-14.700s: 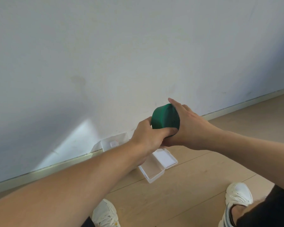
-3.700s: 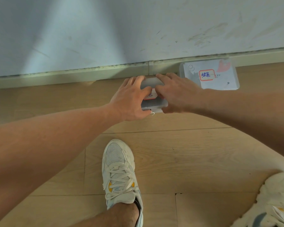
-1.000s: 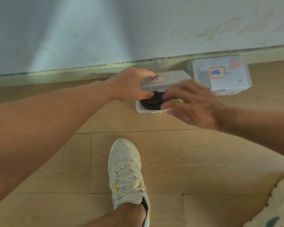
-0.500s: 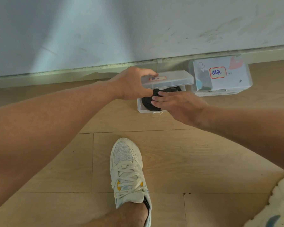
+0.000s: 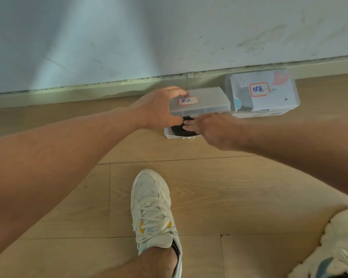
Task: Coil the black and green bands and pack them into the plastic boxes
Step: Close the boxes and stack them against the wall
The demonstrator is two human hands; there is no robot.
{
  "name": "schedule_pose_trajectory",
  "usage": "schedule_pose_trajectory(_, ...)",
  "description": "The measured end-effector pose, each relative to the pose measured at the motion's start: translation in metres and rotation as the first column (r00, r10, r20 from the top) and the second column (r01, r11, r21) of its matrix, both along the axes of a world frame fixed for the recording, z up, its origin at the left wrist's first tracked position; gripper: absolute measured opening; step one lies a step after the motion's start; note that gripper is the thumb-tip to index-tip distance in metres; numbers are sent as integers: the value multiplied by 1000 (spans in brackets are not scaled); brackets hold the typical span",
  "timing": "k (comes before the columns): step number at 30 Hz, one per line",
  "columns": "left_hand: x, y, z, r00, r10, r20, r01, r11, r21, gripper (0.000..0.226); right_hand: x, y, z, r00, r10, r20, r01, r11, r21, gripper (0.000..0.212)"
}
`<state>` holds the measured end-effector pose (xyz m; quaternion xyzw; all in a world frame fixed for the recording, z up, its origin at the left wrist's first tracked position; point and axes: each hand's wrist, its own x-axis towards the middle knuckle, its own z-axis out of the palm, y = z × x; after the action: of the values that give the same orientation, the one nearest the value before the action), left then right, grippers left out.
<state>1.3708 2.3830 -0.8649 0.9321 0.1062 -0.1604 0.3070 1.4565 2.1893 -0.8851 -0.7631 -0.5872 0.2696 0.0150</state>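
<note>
Nearly done | left hand (image 5: 159,111) grips raised lid (image 5: 199,101); right hand (image 5: 213,130) fingers flat, pressing coiled black band (image 5: 179,130) into open box (image 5: 169,135) | closed box (image 5: 263,93) beside, contents unclear | left: shut lid

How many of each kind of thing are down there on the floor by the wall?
Plastic boxes: 2, one open with lid raised, one closed
Black band coils: 1
Shoes: 2
Hands: 2, left, right
Total: 7
</note>
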Motion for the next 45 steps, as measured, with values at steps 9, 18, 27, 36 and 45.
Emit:
schedule_pose_trajectory(9,-16,-12,-18,989,-123,78,106,975,194,114,-21,-20,-20,983,-170,-75,183,956,230,43)
schedule_pose_trajectory(18,-16,-13,-17,987,-119,111,94,974,208,102,1,-18,-14,975,53,215,-144,889,435,34)
schedule_pose_trajectory(27,-17,-19,-19,981,-129,147,89,963,253,96,-10,-12,-13,976,-14,218,-48,959,278,42)
schedule_pose_trajectory(36,-17,-20,-22,975,-137,173,84,956,282,98,-23,-13,-19,970,-145,194,75,941,331,42)
schedule_pose_trajectory(45,-29,-18,-37,965,-230,122,169,909,381,98,-29,-50,-6,993,-85,76,38,874,485,38)
